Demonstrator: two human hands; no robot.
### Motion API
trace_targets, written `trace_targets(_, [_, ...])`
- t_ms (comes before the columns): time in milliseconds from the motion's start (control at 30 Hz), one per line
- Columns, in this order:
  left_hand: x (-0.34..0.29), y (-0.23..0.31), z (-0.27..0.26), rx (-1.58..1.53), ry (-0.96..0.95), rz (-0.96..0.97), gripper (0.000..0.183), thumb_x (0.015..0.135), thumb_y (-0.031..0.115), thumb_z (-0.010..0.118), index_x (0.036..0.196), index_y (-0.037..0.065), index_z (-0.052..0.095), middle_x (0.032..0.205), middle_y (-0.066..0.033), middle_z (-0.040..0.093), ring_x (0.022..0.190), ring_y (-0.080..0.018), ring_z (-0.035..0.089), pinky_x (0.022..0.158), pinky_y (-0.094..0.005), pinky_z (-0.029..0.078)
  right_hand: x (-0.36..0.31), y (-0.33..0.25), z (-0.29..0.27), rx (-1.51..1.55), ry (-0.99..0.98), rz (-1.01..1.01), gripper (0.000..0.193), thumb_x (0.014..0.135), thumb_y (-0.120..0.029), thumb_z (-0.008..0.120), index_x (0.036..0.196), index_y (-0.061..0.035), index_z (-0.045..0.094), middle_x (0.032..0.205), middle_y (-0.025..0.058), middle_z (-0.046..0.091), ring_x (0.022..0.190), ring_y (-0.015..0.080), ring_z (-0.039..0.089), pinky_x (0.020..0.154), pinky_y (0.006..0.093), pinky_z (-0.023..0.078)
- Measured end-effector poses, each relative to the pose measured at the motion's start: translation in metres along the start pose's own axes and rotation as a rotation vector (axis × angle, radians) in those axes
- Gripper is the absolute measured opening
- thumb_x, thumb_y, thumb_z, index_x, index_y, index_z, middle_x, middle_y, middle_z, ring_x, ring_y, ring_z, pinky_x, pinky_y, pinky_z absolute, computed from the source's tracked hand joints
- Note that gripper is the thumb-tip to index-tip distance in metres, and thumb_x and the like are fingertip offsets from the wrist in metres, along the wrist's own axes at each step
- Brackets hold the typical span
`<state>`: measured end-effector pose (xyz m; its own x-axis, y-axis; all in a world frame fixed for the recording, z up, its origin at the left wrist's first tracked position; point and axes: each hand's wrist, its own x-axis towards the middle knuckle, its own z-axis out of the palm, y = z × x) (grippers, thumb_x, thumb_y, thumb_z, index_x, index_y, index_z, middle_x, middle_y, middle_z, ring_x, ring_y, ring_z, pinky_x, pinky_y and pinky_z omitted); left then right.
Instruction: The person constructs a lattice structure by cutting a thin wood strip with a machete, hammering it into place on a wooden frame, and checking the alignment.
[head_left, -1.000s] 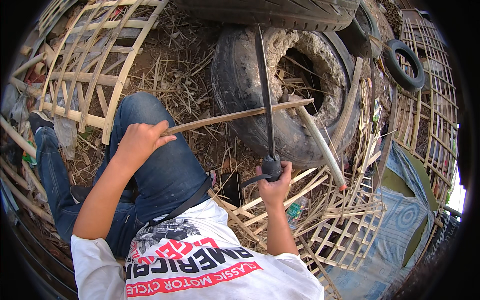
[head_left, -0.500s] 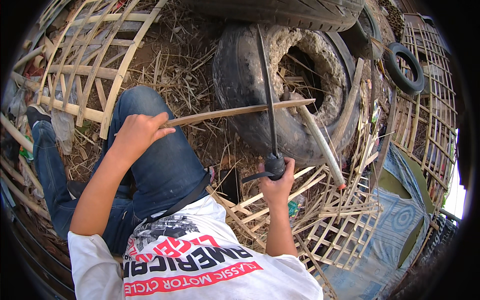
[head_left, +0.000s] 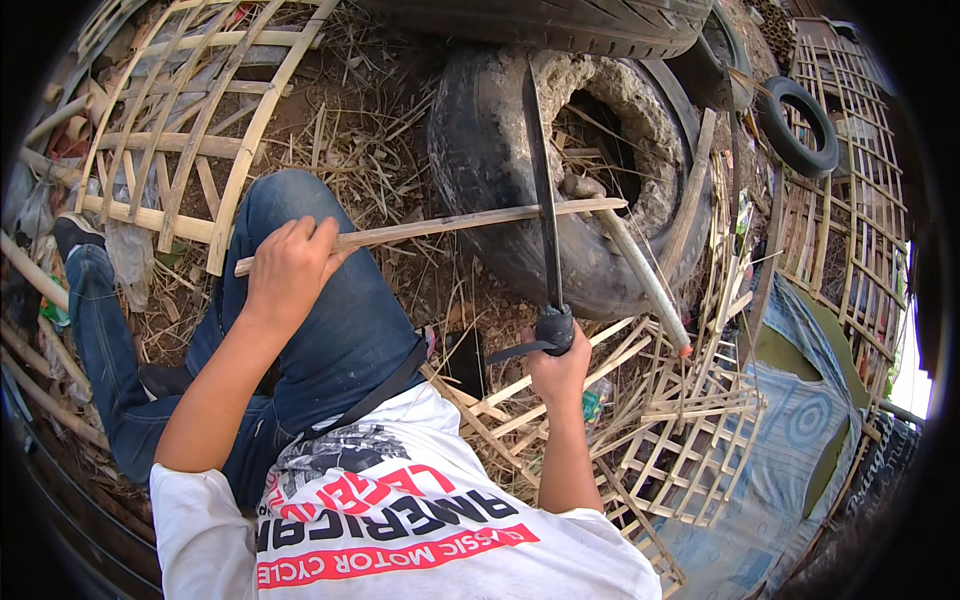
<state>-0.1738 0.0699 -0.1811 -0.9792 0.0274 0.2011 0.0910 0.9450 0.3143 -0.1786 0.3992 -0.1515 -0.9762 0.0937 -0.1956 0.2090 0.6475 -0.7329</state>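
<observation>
Worn tyre (head_left: 500, 170); bamboo lattice (head_left: 180, 130); small tyre (head_left: 800, 125); blue cloth (head_left: 800, 440)

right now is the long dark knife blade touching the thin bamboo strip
Touching. The head view shows the long dark knife blade crossing the thin bamboo strip with no gap where they meet; the left hand holds the strip, the right hand the handle.

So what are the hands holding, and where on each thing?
The left hand grips a bamboo strip near its left end. The right hand holds a long knife by its black handle, blade pointing up across the strip.
</observation>
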Motion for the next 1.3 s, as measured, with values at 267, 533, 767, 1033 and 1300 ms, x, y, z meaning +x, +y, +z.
trace_targets(267, [-0.002,-0.001,0.008,0.016,-0.11,-0.054,0.04,0.08,0.038,0.072,0.071,0.005,0.052,0.057,-0.0122,0.059,0.056,-0.0302,0.063,0.051,-0.039,0.05,0.001,0.014,0.014,0.009,0.067,-0.019,0.019,0.07,-0.005,0.071,0.085,-0.0002,0.061,0.07,0.0033,0.06,0.063,0.0123,0.054,0.062,0.0287,0.045])
trace_targets(533, [-0.004,-0.005,0.019,0.04,-0.103,-0.055,0.043,0.083,0.042,0.068,0.066,0.006,0.052,0.053,-0.0114,0.058,0.049,-0.031,0.061,0.047,-0.0398,0.049,0.005,0.015,0.018,0.036,0.072,-0.015,0.02,0.064,0.0,0.071,0.082,-0.0001,0.061,0.067,0.0047,0.061,0.06,0.0127,0.054,0.058,0.0292,0.046])
trace_targets(767, [-0.002,-0.005,0.011,0.06,-0.085,-0.053,0.046,0.081,0.047,0.068,0.065,0.006,0.054,0.053,-0.0112,0.059,0.051,-0.0297,0.063,0.046,-0.0377,0.05,0.001,0.002,0.011,0.003,0.066,-0.011,0.019,0.065,0.001,0.071,0.082,-0.0002,0.061,0.067,0.0047,0.061,0.06,0.0127,0.053,0.06,0.0295,0.047])
trace_targets(1033, [-0.005,0.004,0.005,0.109,-0.017,-0.096,0.051,0.077,0.054,0.069,0.065,0.006,0.058,0.052,-0.0101,0.06,0.052,-0.0269,0.065,0.046,-0.0346,0.051,-0.001,0.005,0.01,-0.04,0.074,-0.071,0.019,0.065,-0.001,0.069,0.083,0.0017,0.061,0.066,0.009,0.061,0.061,0.0156,0.055,0.062,0.031,0.047])
trace_targets(1300, [0.004,-0.01,-0.004,0.111,-0.115,-0.13,0.055,0.075,0.059,0.067,0.063,0.006,0.058,0.052,-0.0116,0.06,0.053,-0.0282,0.066,0.048,-0.0367,0.051,0.021,0.0,0.025,-0.027,0.055,-0.116,0.016,0.069,0.0,0.068,0.083,0.0024,0.06,0.067,0.0031,0.057,0.061,0.0111,0.05,0.06,0.0284,0.044])
